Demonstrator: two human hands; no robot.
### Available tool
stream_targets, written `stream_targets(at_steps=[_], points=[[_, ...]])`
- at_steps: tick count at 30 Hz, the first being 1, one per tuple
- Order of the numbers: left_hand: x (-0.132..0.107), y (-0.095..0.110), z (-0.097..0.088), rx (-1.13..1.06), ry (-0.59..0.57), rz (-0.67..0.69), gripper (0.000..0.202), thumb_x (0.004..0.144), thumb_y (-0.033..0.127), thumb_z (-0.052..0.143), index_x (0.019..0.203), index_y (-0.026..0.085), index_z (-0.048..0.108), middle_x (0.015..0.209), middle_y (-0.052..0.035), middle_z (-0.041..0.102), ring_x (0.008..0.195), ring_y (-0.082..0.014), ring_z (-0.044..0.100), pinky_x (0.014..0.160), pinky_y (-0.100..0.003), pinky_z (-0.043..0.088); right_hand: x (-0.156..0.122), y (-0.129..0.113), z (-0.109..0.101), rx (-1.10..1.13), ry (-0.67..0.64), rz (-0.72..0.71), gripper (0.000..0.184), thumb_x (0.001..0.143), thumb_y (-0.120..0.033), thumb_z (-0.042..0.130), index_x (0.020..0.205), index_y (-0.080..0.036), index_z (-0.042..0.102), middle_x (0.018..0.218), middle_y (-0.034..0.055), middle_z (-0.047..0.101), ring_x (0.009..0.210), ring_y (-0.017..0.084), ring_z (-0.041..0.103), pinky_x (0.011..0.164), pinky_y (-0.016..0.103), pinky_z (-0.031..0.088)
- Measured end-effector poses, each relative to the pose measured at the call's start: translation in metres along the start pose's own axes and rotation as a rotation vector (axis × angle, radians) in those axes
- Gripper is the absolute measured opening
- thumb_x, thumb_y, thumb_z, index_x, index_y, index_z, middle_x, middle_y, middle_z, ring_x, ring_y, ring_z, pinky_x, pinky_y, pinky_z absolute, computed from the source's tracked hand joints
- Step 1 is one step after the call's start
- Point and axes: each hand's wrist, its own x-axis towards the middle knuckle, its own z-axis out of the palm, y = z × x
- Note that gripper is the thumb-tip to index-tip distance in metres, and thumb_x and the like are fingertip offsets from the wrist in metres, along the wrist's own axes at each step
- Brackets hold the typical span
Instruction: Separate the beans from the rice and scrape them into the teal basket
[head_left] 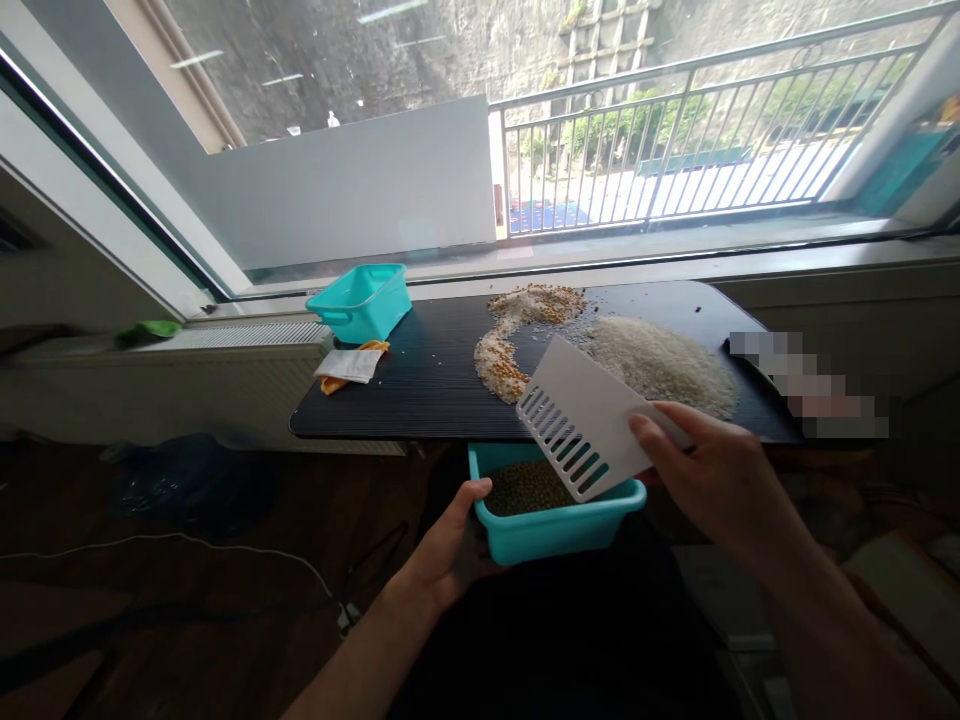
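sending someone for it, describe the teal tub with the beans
Find the long black table under the window. Below its near edge, the left hand holds a teal plastic tub. Unlike the matching tub on the tabletop, it holds dark beans.

Left hand [450, 552] clasped low, right hand [716, 478] gripping higher

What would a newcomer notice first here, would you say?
The right hand holds a white slotted scraper over a teal bin of dark beans, gripped by the left hand below the black table. On it lie a rice pile and a curved band of yellow grains.
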Motion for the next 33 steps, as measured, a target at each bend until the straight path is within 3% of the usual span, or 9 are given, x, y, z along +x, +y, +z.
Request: stream_targets(at_steps=[4, 10, 14, 18, 24, 29, 33], points=[[0.000, -0.001, -0.002, 0.010, 0.005, -0.004, 0.057, 0.084, 0.053, 0.050, 0.130, 0.019, 0.050, 0.121, -0.0136, 0.064, 0.105, -0.0285, 0.062, 0.085, -0.039, 0.050, 0.000, 0.008, 0.001, -0.033, -0.009, -0.019, 0.028, 0.081, -0.044, 0.050, 0.081, -0.022, 0.068, 0.061, 0.0019, 0.068, 0.049, 0.020, 0.064, 0.045, 0.030, 0.047], [0.001, -0.001, -0.001, 0.010, -0.024, -0.003, 0.058, 0.083, 0.054, 0.050, 0.129, 0.019, 0.051, 0.121, -0.0129, 0.064, 0.103, -0.0275, 0.063, 0.085, -0.040, 0.050, 0.023, 0.034, -0.031, -0.367, 0.159, -0.020, 0.038, 0.083, -0.047, 0.047, 0.092, -0.018, 0.071, 0.063, 0.0078, 0.068, 0.061, 0.024, 0.064, 0.056, 0.033, 0.045], [0.003, -0.002, 0.001, 0.027, -0.028, -0.016, 0.058, 0.083, 0.054, 0.048, 0.129, 0.018, 0.051, 0.121, -0.0126, 0.064, 0.100, -0.0260, 0.063, 0.083, -0.037, 0.050, 0.046, 0.041, -0.037, -0.430, 0.242, -0.044, 0.045, 0.082, -0.050, 0.041, 0.092, -0.019, 0.071, 0.059, 0.0071, 0.065, 0.062, 0.026, 0.062, 0.057, 0.034, 0.042], [0.005, -0.003, -0.001, 0.030, -0.035, -0.016, 0.061, 0.081, 0.056, 0.051, 0.131, 0.021, 0.049, 0.124, -0.0114, 0.062, 0.100, -0.0258, 0.063, 0.082, -0.036, 0.050, 0.067, 0.029, -0.029, -0.425, 0.164, -0.126, 0.047, 0.083, -0.051, 0.040, 0.101, -0.021, 0.071, 0.072, 0.0075, 0.069, 0.069, 0.024, 0.062, 0.062, 0.033, 0.042], [0.006, -0.004, -0.003, 0.038, -0.044, -0.017, 0.062, 0.081, 0.057, 0.051, 0.130, 0.020, 0.050, 0.123, -0.0119, 0.063, 0.099, -0.0256, 0.063, 0.081, -0.035, 0.049, 0.090, 0.006, -0.016, -0.461, 0.023, -0.218, 0.043, 0.087, -0.050, 0.040, 0.098, -0.022, 0.071, 0.079, 0.0086, 0.070, 0.070, 0.022, 0.059, 0.062, 0.032, 0.038], [0.006, -0.003, -0.002, 0.025, -0.043, -0.013, 0.061, 0.080, 0.056, 0.053, 0.130, 0.021, 0.050, 0.119, -0.0108, 0.065, 0.096, -0.0247, 0.063, 0.079, -0.034, 0.049, 0.082, 0.004, -0.022, -0.462, -0.034, -0.251, 0.044, 0.087, -0.052, 0.041, 0.097, -0.022, 0.072, 0.080, 0.0070, 0.070, 0.070, 0.021, 0.060, 0.061, 0.031, 0.038], [0.006, -0.003, -0.002, 0.032, -0.036, -0.018, 0.058, 0.080, 0.055, 0.052, 0.126, 0.020, 0.053, 0.111, -0.0107, 0.067, 0.091, -0.0237, 0.064, 0.077, -0.034, 0.049, 0.065, 0.011, -0.033, -0.389, 0.000, -0.266, 0.042, 0.085, -0.054, 0.045, 0.096, -0.023, 0.072, 0.075, 0.0026, 0.069, 0.062, 0.017, 0.059, 0.060, 0.030, 0.039]])
